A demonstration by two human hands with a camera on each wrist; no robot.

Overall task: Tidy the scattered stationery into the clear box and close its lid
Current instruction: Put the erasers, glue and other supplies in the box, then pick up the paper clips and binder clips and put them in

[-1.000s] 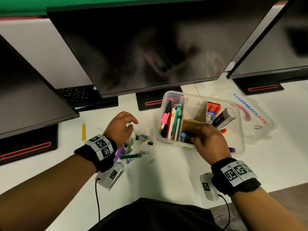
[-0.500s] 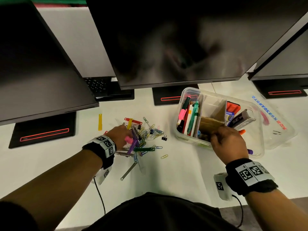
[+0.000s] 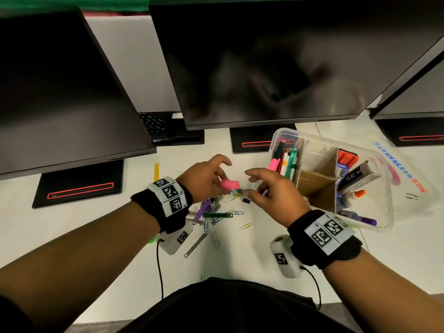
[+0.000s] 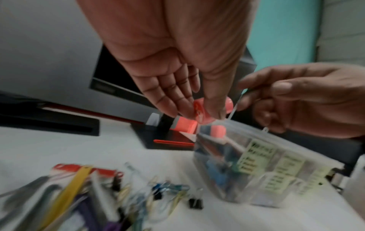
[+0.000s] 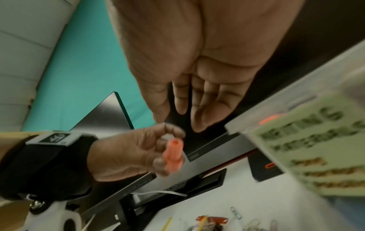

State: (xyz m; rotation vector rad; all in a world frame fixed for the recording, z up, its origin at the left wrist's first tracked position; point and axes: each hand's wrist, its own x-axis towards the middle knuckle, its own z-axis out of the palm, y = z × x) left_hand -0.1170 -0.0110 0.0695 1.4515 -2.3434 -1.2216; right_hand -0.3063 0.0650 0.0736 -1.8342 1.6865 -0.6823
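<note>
Three dark monitors (image 3: 264, 63) across the top of the head view, over a white desk (image 3: 120, 248). Right of centre, the clear box (image 3: 374, 227), lid off, pens and other stationery in its compartments; its lid (image 3: 418, 188) further right, flat on the desk. At centre, left hand (image 3: 204, 179) raised, pinching a small pink piece (image 3: 230, 184) between thumb and fingertips. Just right of it, right hand (image 3: 276, 191), fingers loosely spread; whether holding anything, cannot tell. Below the hands, scattered paper clips (image 3: 216, 213), then one tiny black binder clip (image 3: 246, 200).
</note>
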